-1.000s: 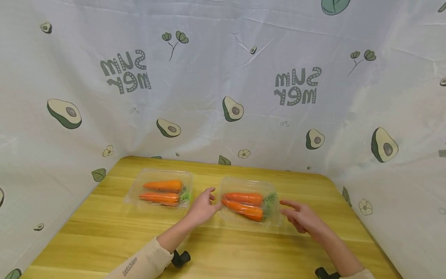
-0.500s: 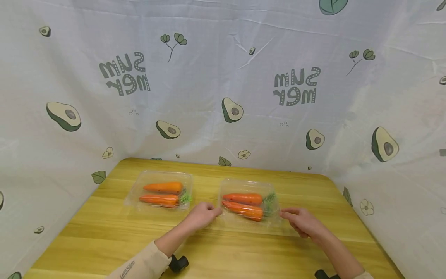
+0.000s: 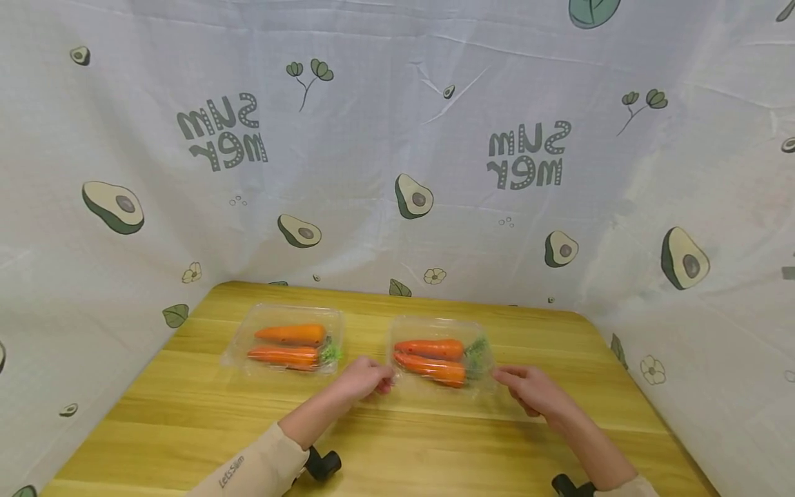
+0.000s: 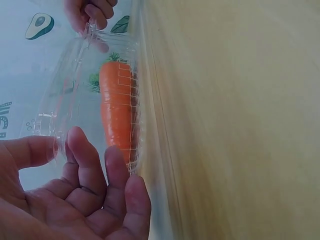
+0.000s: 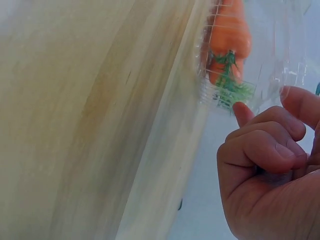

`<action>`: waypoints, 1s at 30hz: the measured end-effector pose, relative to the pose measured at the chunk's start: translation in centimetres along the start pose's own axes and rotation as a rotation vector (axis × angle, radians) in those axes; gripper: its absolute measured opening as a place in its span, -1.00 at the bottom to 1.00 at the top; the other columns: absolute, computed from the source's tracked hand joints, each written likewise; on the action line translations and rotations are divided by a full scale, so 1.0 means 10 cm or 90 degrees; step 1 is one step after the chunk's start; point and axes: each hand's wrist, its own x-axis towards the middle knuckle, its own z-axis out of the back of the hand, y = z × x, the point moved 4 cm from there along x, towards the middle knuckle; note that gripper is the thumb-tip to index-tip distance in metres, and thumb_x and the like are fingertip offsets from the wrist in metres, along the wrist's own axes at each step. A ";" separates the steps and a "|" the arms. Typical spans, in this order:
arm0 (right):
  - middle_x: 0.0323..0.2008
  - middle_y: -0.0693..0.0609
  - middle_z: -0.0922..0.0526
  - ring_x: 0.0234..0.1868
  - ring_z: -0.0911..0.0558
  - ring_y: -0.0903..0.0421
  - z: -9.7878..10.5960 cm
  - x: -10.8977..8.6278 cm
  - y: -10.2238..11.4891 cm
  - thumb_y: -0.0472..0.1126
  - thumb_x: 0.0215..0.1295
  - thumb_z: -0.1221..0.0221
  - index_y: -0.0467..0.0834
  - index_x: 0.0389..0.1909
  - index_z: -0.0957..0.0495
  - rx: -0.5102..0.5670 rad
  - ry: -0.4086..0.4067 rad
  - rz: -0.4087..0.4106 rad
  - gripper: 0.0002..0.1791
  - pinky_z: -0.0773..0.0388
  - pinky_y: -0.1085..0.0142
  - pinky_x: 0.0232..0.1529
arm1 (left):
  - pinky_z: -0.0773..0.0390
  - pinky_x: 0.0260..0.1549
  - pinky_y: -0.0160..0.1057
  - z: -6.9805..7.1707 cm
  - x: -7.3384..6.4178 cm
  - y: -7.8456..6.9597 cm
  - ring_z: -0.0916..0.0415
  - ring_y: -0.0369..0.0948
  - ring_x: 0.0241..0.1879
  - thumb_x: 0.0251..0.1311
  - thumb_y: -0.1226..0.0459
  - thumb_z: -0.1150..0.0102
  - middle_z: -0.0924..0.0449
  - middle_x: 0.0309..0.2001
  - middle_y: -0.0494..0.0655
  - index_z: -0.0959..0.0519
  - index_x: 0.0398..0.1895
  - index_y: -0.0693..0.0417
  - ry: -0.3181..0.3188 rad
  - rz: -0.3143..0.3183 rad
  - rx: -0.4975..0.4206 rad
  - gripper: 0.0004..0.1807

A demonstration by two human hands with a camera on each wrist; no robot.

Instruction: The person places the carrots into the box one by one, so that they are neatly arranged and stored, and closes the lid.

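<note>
A clear plastic clamshell container (image 3: 404, 326) with two carrots (image 3: 435, 369) and green tops inside sits right of the middle on the wooden table. My left hand (image 3: 366, 378) pinches its near left corner between thumb and index finger; the left wrist view shows this hand (image 4: 85, 195) with its other fingers bent beside the clear wall. At the near right corner, my right hand (image 3: 534, 392) grips the rim. In the right wrist view, that hand (image 5: 275, 155) has several fingers curled, with fingertips at the plastic by the green tops (image 5: 232, 92).
A second clear container (image 3: 248, 321) holding two carrots (image 3: 286, 355) lies to the left on the table (image 3: 422, 442). A white curtain (image 3: 373, 138) printed with avocados stands behind and at both sides. Black wrist mounts (image 3: 323, 464) sit under the forearms.
My left hand has come nearer and its fingers have closed on the container's corner. My right hand has taken the other corner. The container has shifted slightly left and away from me.
</note>
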 end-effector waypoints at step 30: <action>-0.79 0.15 -0.10 -0.74 0.02 0.23 -0.06 0.08 0.03 -0.04 0.42 -0.18 -0.39 0.15 -0.58 0.015 0.025 0.013 -0.48 -0.03 0.38 -0.68 | -0.45 -0.47 -0.32 0.07 0.05 0.06 -0.54 -0.29 -0.47 0.32 0.17 -0.17 -0.64 -0.53 -0.20 -0.73 -0.27 0.27 0.003 0.016 -0.045 -0.69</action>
